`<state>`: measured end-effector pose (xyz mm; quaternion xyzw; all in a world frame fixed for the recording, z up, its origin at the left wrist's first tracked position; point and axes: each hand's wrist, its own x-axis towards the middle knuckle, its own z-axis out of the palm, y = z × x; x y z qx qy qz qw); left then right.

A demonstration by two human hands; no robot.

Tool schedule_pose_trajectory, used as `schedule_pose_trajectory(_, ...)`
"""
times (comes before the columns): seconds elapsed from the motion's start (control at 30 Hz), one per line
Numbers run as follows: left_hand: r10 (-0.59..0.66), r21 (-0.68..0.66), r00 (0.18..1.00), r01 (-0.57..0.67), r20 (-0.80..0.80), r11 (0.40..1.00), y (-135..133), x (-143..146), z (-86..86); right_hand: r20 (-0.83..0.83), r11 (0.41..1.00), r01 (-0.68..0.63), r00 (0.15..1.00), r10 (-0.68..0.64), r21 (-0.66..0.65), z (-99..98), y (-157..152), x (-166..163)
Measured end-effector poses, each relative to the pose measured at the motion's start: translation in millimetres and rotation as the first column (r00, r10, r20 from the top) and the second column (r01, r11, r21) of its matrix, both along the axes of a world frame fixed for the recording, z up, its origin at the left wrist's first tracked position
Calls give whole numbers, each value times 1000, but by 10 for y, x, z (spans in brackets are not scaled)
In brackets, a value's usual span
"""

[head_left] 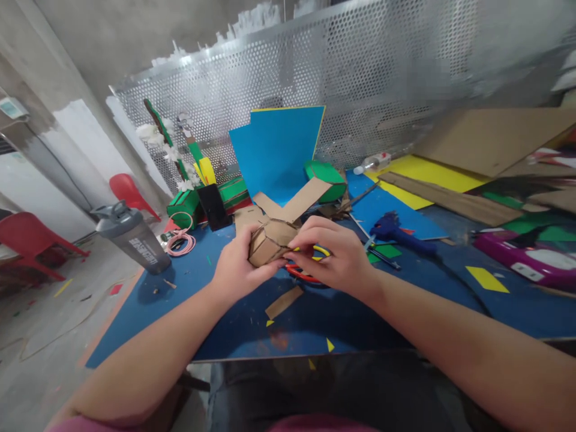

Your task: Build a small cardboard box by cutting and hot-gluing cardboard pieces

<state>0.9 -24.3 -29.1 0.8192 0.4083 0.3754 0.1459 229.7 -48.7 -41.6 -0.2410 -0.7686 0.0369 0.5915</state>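
A faceted brown cardboard shape (pixel 271 237), built from several flat panels with dark seams, is held above the blue table. My left hand (pixel 237 264) is closed round its left side, the thumb along the lower edge. At its right edge my right hand (pixel 335 252) pinches the cardboard between thumb and fingers. Whether a smaller piece sits in that pinch is hidden. Two flat cardboard strips (pixel 306 201) spread in a V just behind the shape. Under my right hand lie scissors (pixel 300 274) with red and yellow handles, partly covered. A loose cardboard strip (pixel 284 302) rests nearer me.
A blue glue gun (pixel 396 233) with a dark cord lies right, near a purple device (pixel 526 258). Left stand a grey shaker bottle (pixel 135 237) and a coiled pink cable (pixel 180 241). Blue sheets (pixel 279 156) lean behind, beside a green box (pixel 330 180).
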Motion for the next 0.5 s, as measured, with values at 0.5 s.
schedule_pose_trajectory(0.5, 12, 145, 993, 6, -119, 989, -15, -33, 61, -4, 999, -41, 999, 41, -17, 50, -1, -7)
